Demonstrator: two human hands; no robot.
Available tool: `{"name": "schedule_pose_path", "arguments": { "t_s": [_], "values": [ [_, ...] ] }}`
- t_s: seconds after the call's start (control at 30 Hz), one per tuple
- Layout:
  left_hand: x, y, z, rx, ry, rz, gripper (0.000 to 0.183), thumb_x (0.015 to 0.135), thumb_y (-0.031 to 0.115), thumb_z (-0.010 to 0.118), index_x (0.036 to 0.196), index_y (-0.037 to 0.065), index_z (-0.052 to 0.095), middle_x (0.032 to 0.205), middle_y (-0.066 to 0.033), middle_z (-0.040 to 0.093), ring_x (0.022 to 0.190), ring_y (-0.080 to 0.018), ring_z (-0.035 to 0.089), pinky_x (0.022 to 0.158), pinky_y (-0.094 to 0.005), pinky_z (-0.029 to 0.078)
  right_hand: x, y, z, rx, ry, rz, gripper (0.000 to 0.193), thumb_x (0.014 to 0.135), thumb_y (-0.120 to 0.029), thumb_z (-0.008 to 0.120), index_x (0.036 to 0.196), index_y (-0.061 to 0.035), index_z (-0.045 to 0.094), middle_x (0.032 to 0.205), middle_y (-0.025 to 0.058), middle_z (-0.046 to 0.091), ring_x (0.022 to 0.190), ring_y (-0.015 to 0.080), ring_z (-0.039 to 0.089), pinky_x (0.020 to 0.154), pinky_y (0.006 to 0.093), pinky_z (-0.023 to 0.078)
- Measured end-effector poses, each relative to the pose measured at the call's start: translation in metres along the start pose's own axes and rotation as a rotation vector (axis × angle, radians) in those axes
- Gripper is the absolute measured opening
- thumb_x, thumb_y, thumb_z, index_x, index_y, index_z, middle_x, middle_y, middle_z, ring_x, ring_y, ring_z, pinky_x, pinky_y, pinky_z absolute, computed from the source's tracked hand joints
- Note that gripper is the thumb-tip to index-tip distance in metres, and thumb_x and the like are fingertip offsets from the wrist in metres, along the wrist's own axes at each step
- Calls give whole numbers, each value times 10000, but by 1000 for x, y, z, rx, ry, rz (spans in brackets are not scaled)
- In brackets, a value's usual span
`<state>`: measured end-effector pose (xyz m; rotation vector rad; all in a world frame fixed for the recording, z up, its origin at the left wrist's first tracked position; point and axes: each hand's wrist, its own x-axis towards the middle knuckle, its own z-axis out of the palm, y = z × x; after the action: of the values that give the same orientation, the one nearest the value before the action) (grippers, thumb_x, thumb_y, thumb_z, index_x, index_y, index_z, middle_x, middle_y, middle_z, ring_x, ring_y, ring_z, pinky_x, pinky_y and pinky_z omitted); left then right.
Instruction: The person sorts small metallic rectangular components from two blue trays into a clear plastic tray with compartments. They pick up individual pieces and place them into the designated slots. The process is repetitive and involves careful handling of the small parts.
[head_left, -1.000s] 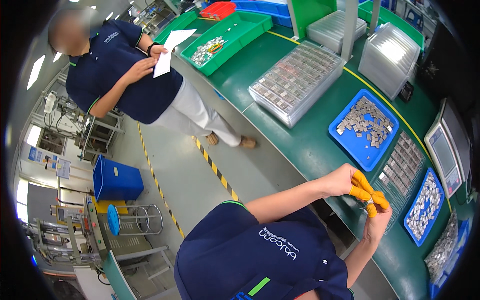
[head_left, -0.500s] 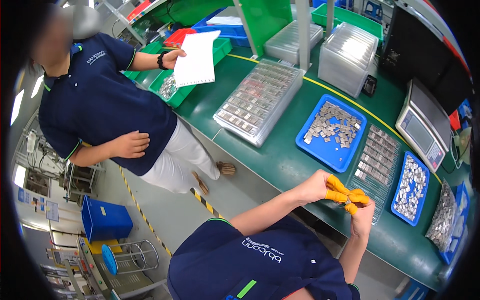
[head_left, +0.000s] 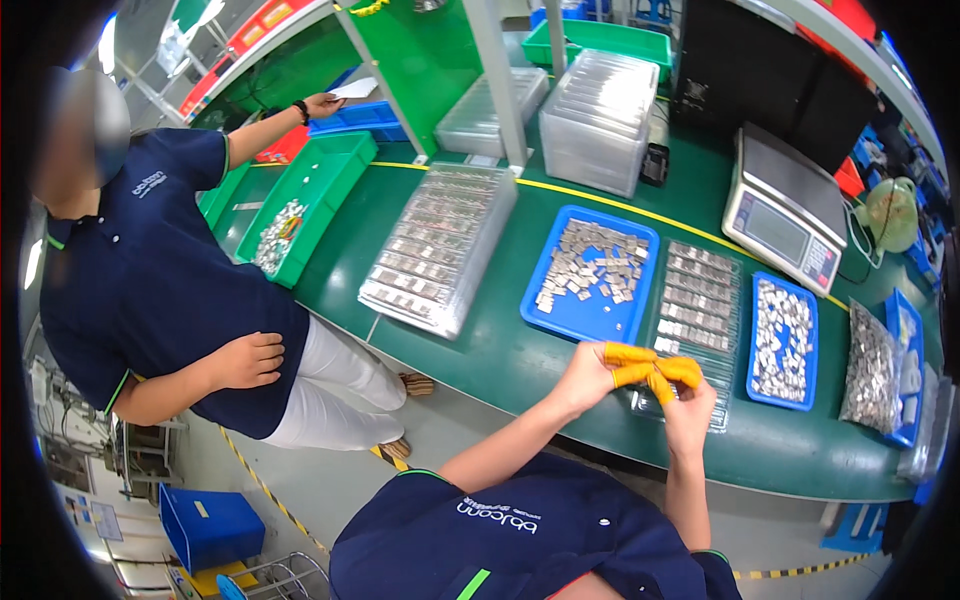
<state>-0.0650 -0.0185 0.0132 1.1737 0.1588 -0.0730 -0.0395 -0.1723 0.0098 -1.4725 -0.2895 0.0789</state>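
Note:
Orange finger cots cover the fingertips of both my hands. My left hand [head_left: 598, 374] and my right hand [head_left: 688, 398] meet fingertip to fingertip above the bench's front edge, both pinched closed. Whatever sits between the fingertips is too small and hidden to name. Just beyond them lies a clear plastic tray [head_left: 690, 338] with rows of small metal parts in its far portion; its near slots are partly behind my hands. To its left is a blue tray [head_left: 610, 322] of loose metal pieces. On its right stands a smaller blue tray [head_left: 752, 350] with silvery pieces.
A filled clear tray stack [head_left: 450, 300] stands left on the green bench [head_left: 480, 370]. Further back are more clear trays [head_left: 595, 120] and a scale [head_left: 775, 225]. A bag of metal parts [head_left: 868, 370] lies right. A co-worker [head_left: 170, 270] stands left beside a green bin [head_left: 330, 200].
The view has shifted, so the bench things appear further left. My hands stay pinched together. The co-worker's paper has moved away, back toward the blue bins.

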Motion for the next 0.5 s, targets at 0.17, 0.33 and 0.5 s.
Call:
{"name": "schedule_pose_path", "arguments": {
  "t_s": [0.17, 0.33, 0.5],
  "values": [
    [11, -7, 0, 327, 94, 90, 162, 838, 100, 637, 954, -12, 620, 830, -60, 644, 765, -106, 603, 695, -239, 487, 13, -16, -5, -557, 175, -395, 201, 697, -9, 700, 894, -40, 670, 885, 90, 648, 836, 242, 590, 816, 337, 446],
    [6, -6, 11, 659, -3, 230, 163, 790, 130, 680, 850, -3, 609, 762, -26, 622, 704, -99, 553, 665, -247, 455, 5, -16, -10, -577, 44, -342, 362, 631, -15, 720, 984, -54, 651, 885, 85, 639, 860, 265, 593, 802, 352, 470],
    [12, -20, 7, 439, -61, 167, 146, 796, 88, 652, 876, -7, 575, 794, -42, 589, 738, -116, 525, 707, -257, 436, 5, -9, -23, -555, -46, -315, 354, 646, -9, 705, 992, -47, 641, 911, 92, 638, 894, 274, 591, 798, 349, 474]
  ]
}}
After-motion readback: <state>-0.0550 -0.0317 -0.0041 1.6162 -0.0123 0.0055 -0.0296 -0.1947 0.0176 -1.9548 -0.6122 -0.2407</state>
